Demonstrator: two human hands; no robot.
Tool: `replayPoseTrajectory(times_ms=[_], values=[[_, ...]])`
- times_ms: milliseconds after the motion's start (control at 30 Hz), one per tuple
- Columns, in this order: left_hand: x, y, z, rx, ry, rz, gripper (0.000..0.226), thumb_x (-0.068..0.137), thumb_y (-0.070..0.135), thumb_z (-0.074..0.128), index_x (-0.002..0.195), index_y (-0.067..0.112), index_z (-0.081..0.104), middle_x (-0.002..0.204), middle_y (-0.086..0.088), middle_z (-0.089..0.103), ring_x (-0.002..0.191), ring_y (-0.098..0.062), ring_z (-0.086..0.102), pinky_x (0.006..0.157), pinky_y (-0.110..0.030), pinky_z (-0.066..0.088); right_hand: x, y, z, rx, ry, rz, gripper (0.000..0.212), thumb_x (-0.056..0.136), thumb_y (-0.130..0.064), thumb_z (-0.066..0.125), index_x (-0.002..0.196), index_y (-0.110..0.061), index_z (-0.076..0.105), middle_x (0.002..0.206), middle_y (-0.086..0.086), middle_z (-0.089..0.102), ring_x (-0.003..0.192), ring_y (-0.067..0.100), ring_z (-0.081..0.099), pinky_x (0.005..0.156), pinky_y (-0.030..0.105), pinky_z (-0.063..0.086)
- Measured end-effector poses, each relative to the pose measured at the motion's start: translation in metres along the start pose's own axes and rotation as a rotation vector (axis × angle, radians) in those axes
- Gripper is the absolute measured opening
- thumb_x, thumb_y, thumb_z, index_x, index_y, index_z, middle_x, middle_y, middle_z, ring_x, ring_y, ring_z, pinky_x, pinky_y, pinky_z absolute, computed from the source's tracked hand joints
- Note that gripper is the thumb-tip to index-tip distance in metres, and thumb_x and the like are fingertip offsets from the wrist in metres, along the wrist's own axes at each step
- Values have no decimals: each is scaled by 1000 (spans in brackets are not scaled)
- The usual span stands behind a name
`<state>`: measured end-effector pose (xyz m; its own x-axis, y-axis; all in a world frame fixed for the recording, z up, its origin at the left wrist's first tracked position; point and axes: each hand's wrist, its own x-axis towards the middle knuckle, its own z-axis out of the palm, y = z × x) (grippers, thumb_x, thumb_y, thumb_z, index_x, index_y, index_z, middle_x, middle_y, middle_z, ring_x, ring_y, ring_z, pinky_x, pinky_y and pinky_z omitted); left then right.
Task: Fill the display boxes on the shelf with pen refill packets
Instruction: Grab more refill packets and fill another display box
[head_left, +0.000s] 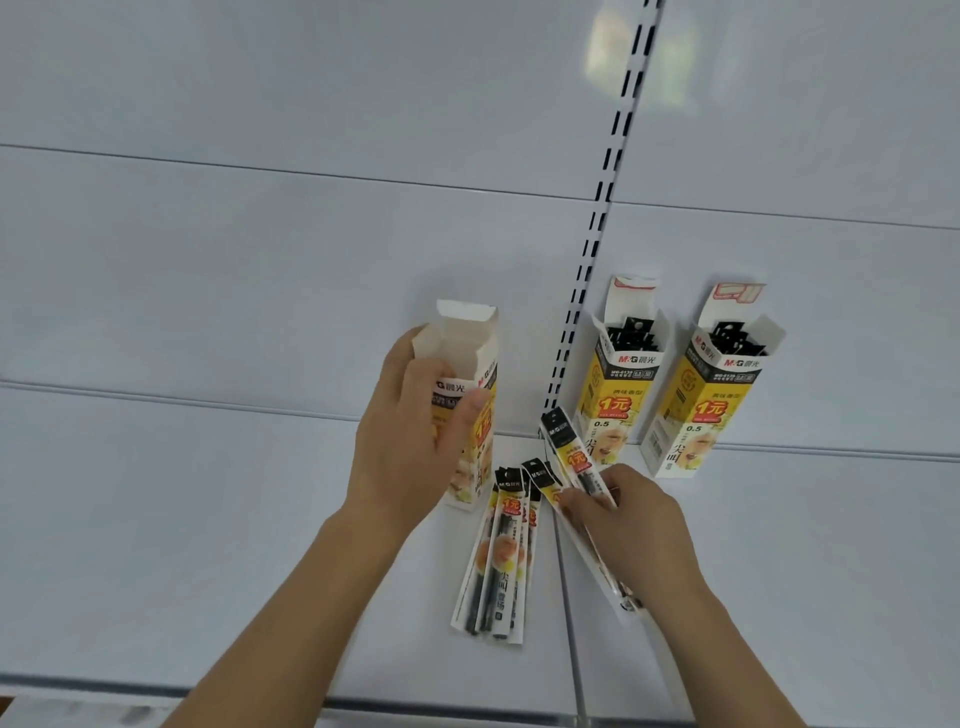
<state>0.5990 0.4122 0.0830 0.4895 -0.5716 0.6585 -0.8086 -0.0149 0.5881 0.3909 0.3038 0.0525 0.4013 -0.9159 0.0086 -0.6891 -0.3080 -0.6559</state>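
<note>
I hold an empty display box (470, 374) upright on the white shelf (208, 493) with my left hand (410, 441) curled around it.

My right hand (618, 519) pinches some refill packets (563, 457), long axis running from near right to far left, black tops pointing away; a loose pile of packets (498, 561) lies flat between my hands; two filled boxes (621, 374) stand at right.

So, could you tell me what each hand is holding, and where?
Left hand grips the open display box around its middle; right hand pinches refill packets mid-length.
</note>
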Motion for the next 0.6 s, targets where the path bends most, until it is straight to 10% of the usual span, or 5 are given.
replayPoseTrajectory(times_ms=[300, 500, 600], values=[[15, 2, 2, -151, -138, -151, 72, 89, 48, 79, 143, 47, 32, 146, 17, 47, 115, -8, 59, 86, -29, 58, -4, -45, -32, 560, -11, -120, 23, 109, -31, 50, 98, -18, 64, 78, 5, 73, 67, 17, 69, 58, 22, 53], [19, 4, -2, -83, -139, -173, 60, 101, 73, 27, 148, 36, 35, 141, 11, 56, 100, -4, 67, 85, -44, 62, -4, -64, -51, 665, 13, -191, 19, 103, -33, 63, 91, -27, 77, 81, -5, 76, 76, 5, 69, 74, 30, 51], [20, 6, -9, -49, -161, -204, 68, 94, 72, 37, 148, 32, 42, 143, 13, 56, 96, -1, 66, 81, -39, 63, 0, -75, -64, 732, 35, -242, 21, 96, -30, 73, 80, -18, 77, 85, 18, 69, 71, 23, 59, 73, 31, 46]])
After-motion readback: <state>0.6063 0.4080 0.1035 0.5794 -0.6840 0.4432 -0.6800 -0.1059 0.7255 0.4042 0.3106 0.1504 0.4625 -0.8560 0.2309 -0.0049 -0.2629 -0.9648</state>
